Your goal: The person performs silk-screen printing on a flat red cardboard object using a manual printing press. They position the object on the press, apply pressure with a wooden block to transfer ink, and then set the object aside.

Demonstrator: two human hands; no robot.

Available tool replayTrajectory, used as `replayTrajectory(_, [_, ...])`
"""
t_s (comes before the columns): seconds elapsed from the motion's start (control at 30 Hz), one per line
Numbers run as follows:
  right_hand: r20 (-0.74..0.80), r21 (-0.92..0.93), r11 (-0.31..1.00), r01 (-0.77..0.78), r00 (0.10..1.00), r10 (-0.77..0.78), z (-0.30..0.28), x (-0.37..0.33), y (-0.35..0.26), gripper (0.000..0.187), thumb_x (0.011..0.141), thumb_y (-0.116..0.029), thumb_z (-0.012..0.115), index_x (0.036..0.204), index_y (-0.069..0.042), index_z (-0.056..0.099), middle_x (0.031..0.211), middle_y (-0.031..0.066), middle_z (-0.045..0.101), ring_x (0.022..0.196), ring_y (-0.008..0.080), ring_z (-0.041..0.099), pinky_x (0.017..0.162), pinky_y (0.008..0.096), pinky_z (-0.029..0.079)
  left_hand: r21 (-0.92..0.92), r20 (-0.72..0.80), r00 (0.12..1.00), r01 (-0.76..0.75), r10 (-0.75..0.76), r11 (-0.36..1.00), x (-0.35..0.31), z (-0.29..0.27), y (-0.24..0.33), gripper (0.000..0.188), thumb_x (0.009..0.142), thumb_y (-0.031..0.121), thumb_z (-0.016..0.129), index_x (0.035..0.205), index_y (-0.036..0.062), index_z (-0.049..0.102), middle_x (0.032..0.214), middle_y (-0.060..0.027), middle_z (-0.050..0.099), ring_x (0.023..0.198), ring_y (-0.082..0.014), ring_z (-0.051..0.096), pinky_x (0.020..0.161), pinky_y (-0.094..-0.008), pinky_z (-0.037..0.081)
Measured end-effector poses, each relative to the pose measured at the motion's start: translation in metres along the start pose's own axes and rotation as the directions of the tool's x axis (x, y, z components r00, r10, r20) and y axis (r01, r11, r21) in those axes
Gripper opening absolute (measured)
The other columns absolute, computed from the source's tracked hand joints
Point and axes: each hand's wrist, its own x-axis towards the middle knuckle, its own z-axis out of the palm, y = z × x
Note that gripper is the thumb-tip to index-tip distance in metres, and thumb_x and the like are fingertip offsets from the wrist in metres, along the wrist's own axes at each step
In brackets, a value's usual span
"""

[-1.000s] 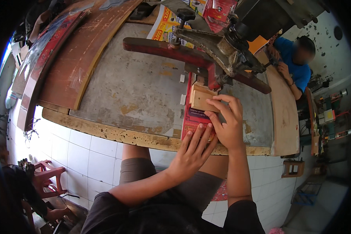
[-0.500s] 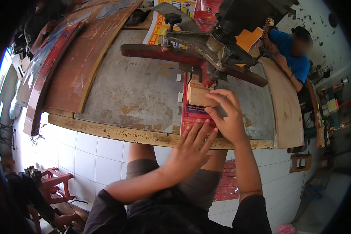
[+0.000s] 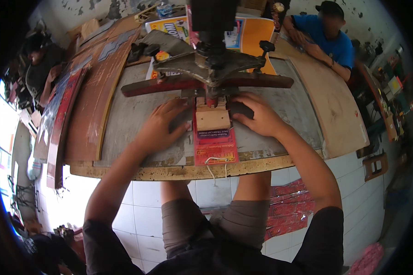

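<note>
A flat red printed paper piece, perhaps a bag, lies on the grey metal worktop. A white cord loop hangs from its near end over the table edge. Across the paper sits a light wooden block, beneath the red-and-black metal press. My left hand rests left of the block, thumb and fingers apart, near the paper's edge. To the right, my right hand has its thumb close to the block's side and its fingers bent toward the press foot; contact is unclear.
Brown boards lie at the left, and a pale board at the right. Colourful printed sheets are behind the press. A co-worker in a blue shirt leans at the far right. Red plastic sheeting lies on the tiled floor.
My left hand has moved off the paper's near end to the block's left. My right hand has left the block's top for its right side. The cord now shows, and the view has shifted.
</note>
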Motion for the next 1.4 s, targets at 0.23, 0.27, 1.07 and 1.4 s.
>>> replayTrajectory(0.23, [0.062, 0.025, 0.997, 0.074, 0.995, -0.075, 0.001, -0.006, -0.006, 0.051, 0.095, -0.027, 0.083, 0.139, -0.005, 0.068, 0.15, 0.017, 0.063, 0.14, 0.0389, 0.059, 0.119, 0.0489, 0.047, 0.054, 0.04, 0.999, -0.026, 0.024, 0.998, 0.0, 0.002, 0.007, 0.055, 0.097, 0.032, 0.076, 0.145, 0.0073, 0.066, 0.154, -0.0186, 0.063, 0.15, -0.0399, 0.052, 0.129, -0.0551, 0.035])
replayTrajectory(0.27, [0.056, 0.019, 0.996, 0.09, 0.994, -0.091, 0.0, -0.007, -0.006, 0.051, 0.095, -0.027, 0.083, 0.138, -0.005, 0.068, 0.15, 0.0168, 0.063, 0.14, 0.0389, 0.058, 0.119, 0.0488, 0.047, 0.051, 0.041, 0.999, -0.031, 0.029, 0.998, 0.001, 0.001, 0.009, 0.055, 0.096, 0.033, 0.077, 0.144, 0.0072, 0.067, 0.153, -0.0182, 0.064, 0.15, -0.0398, 0.052, 0.129, -0.0553, 0.035])
replayTrajectory(1.07, [0.02, -0.047, 0.993, 0.104, 0.994, -0.103, 0.003, -0.006, -0.014, 0.061, 0.09, -0.034, 0.087, 0.137, -0.001, 0.066, 0.146, 0.0211, 0.065, 0.136, 0.0407, 0.062, 0.117, 0.0482, 0.051, 0.104, 0.044, 0.997, -0.074, 0.07, 0.992, 0.004, -0.002, 0.016, 0.061, 0.094, 0.038, 0.079, 0.145, 0.008, 0.067, 0.156, -0.0168, 0.063, 0.151, -0.0382, 0.051, 0.126, -0.0556, 0.035])
replayTrajectory(1.4, [0.053, -0.053, 0.996, 0.066, 0.997, -0.063, 0.003, -0.004, -0.017, 0.062, 0.09, -0.031, 0.088, 0.139, -0.001, 0.067, 0.15, 0.021, 0.064, 0.14, 0.0402, 0.06, 0.118, 0.0482, 0.051, 0.123, 0.031, 0.997, -0.077, 0.074, 0.989, -0.001, -0.004, 0.013, 0.063, 0.096, 0.042, 0.076, 0.148, 0.009, 0.066, 0.157, -0.013, 0.063, 0.153, -0.0351, 0.05, 0.127, -0.0547, 0.035])
